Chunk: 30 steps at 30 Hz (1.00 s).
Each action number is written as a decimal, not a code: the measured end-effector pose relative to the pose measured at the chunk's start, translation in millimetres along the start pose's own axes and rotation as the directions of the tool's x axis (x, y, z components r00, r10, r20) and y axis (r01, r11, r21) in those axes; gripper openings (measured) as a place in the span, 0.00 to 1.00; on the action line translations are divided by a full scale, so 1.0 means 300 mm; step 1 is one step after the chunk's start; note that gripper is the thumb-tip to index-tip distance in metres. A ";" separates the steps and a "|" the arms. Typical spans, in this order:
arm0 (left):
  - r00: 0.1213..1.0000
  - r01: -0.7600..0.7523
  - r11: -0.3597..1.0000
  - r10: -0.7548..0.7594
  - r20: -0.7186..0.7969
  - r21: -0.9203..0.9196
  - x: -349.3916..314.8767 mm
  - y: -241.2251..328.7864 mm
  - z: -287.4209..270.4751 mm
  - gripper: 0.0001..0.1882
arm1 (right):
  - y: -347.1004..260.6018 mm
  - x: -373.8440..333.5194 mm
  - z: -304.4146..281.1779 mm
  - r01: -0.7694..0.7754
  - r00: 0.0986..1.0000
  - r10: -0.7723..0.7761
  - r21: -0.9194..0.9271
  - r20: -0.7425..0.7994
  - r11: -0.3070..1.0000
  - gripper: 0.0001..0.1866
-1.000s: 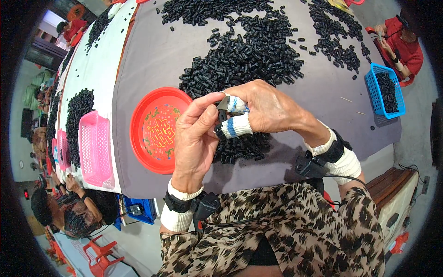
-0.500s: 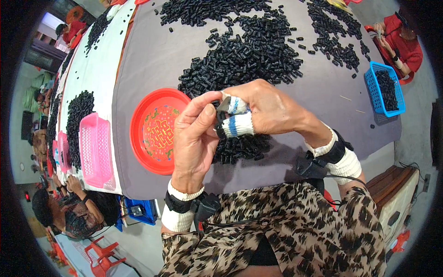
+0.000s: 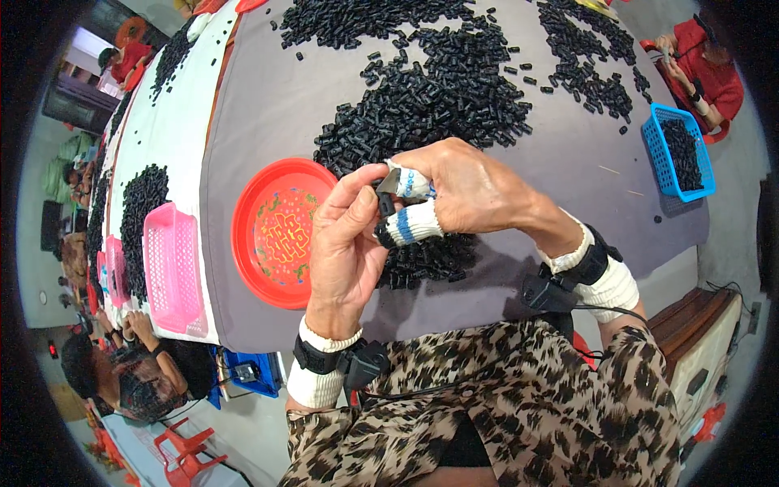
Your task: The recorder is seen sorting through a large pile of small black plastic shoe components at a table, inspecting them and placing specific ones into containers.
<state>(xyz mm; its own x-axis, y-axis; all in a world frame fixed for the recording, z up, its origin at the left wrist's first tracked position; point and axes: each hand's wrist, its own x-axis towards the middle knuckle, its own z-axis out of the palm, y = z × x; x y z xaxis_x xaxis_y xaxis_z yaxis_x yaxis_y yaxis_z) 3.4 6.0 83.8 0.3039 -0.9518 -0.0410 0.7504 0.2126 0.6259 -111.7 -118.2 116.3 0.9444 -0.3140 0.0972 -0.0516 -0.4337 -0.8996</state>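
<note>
My left hand (image 3: 345, 247) is closed, its thumb and forefinger pinching a small black plastic piece (image 3: 385, 204). From the right, my right hand (image 3: 483, 191) bends over and closes on the same piece. White coverings with blue marks wrap its thumb and forefinger, and the thumb's covering ends in a dark tip. A thin grey edge (image 3: 391, 179) shows at the forefinger; I cannot tell whether it is a blade or part of the wrap. Beneath and beyond both hands lies a heap of similar black pieces (image 3: 422, 105). Left of my left hand is a round red tray (image 3: 251, 268).
A grey cloth (image 3: 568, 183) covers the table. At the right edge stands a blue basket (image 3: 683, 196) of black pieces; a person in red (image 3: 706, 73) sits beyond it. Pink baskets (image 3: 174, 268) line the white table at left, where another person (image 3: 122, 373) sits.
My hands stay together on the small black piece, with only slight finger and wrist shifts. The whole view has moved a little, placing the tray and baskets slightly farther right.
</note>
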 end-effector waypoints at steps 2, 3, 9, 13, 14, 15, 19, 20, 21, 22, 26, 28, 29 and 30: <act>1.000 0.000 1.000 0.000 0.016 -0.004 0.002 -0.002 -0.001 0.13 | 0.005 -0.001 0.001 0.007 1.000 -0.006 0.008 -0.005 1.000 0.18; 1.000 0.000 1.000 0.000 0.011 0.002 0.002 -0.002 0.001 0.13 | 0.006 -0.001 -0.001 0.005 1.000 -0.005 -0.009 0.001 1.000 0.18; 1.000 0.013 1.000 -0.014 0.023 0.005 0.000 -0.001 -0.015 0.15 | 0.007 0.001 -0.002 0.002 1.000 -0.001 -0.022 0.021 1.000 0.18; 1.000 0.003 1.000 -0.003 0.028 0.003 -0.002 0.001 -0.006 0.15 | 0.003 0.003 0.000 0.008 1.000 -0.007 -0.022 0.021 1.000 0.17; 1.000 0.001 1.000 -0.002 0.028 0.003 -0.001 0.003 0.002 0.15 | -0.001 0.002 0.002 0.009 1.000 -0.008 -0.022 0.021 1.000 0.17; 1.000 0.000 1.000 0.000 0.001 -0.026 0.004 0.003 0.011 0.14 | -0.005 -0.001 0.004 0.026 0.999 -0.025 0.001 -0.046 1.000 0.17; 0.998 -0.030 0.997 0.026 -0.055 -0.072 0.004 -0.001 0.026 0.14 | -0.006 -0.002 0.008 -0.016 0.992 0.016 0.002 -0.128 1.000 0.16; 0.998 -0.031 0.997 0.027 -0.055 -0.070 0.002 0.002 0.020 0.14 | -0.007 -0.002 0.012 -0.014 0.992 0.014 0.003 -0.128 1.000 0.16; 0.999 -0.018 0.999 0.016 -0.033 -0.036 0.003 -0.001 0.007 0.15 | -0.002 -0.004 0.014 -0.001 0.992 0.006 0.036 -0.125 0.999 0.16; 1.000 -0.005 1.000 0.005 -0.012 -0.002 0.005 -0.003 -0.001 0.15 | 0.002 -0.005 0.015 0.011 0.993 -0.002 0.069 -0.122 0.998 0.16; 0.998 0.013 1.000 -0.012 -0.066 0.004 0.006 0.004 0.013 0.15 | 0.006 -0.006 0.015 -0.001 0.990 0.009 0.058 -0.144 0.998 0.16; 0.999 0.022 1.000 -0.023 -0.037 -0.019 0.009 0.004 0.012 0.15 | 0.004 -0.007 0.008 -0.035 0.988 0.045 0.067 -0.149 0.997 0.17; 0.999 0.021 1.000 -0.022 -0.037 -0.018 0.009 0.001 0.010 0.15 | 0.011 -0.005 0.011 -0.034 0.988 0.044 0.068 -0.148 0.997 0.17; 0.999 0.009 0.999 -0.010 -0.033 -0.041 0.006 -0.004 0.009 0.15 | 0.020 -0.005 0.015 -0.009 0.986 0.017 0.049 -0.164 0.999 0.17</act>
<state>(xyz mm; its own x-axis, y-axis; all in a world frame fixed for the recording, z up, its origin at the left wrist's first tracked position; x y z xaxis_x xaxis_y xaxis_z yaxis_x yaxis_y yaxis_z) 1.4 3.4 85.0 0.3156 -0.9461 -0.0727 0.7765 0.2134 0.5929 -112.1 -116.3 108.9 0.8776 -0.4551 0.1505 -0.0439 -0.3890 -0.9202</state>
